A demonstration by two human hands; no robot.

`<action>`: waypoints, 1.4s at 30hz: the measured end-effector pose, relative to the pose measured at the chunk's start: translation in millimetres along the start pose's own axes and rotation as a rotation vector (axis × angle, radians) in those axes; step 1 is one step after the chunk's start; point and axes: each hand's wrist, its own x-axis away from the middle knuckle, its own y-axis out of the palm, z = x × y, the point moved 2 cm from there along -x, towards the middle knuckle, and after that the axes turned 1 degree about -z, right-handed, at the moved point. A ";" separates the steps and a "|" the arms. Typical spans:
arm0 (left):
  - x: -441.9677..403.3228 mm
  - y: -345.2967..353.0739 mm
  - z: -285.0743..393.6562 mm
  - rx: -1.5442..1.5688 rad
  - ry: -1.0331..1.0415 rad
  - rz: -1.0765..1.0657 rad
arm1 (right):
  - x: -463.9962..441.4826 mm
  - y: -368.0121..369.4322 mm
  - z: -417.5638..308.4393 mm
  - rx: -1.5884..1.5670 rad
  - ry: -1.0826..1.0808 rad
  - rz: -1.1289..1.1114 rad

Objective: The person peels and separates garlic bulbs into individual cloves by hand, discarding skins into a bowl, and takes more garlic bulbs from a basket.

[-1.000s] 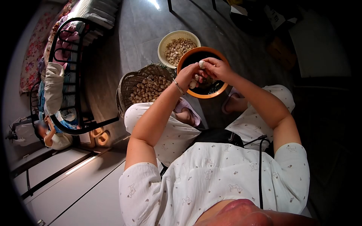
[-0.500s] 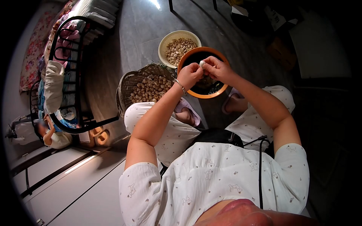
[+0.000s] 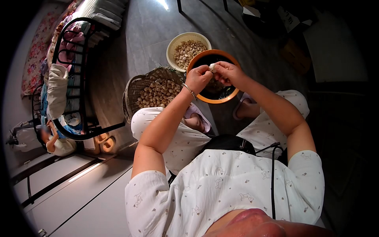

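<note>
Over the orange-rimmed bowl [image 3: 229, 98], my two hands meet around a small whitish garlic bulb [image 3: 212, 67]. My right hand [image 3: 229, 74] pinches it between thumb and fingers. The fingers of my left hand [image 3: 198, 79] are closed against its left side, and their tips are partly hidden. The bowl's inside is dark, with scraps low in it. Behind it to the left, a cream bowl [image 3: 169, 55] holds many pale garlic cloves [image 3: 188, 52]. By my left knee stands a wicker basket [image 3: 129, 96] of brownish garlic bulbs [image 3: 158, 93].
My slippered feet rest on the grey floor [image 3: 150, 35] on either side of the orange-rimmed bowl. To the left is a black metal bed frame [image 3: 83, 91] with bedding. Another person [image 3: 61, 144] is at the far left, near a pair of slippers [image 3: 107, 144]. Boxes [image 3: 292, 19] stand at upper right.
My hands have barely moved and stay together over the bowl. The garlic bulb is turned slightly in my fingers and shows a little more to the right.
</note>
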 end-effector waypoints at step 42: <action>-2.7 -1.9 7.2 -0.428 0.428 0.076 | -6.4 -13.2 18.8 0.094 0.156 -0.096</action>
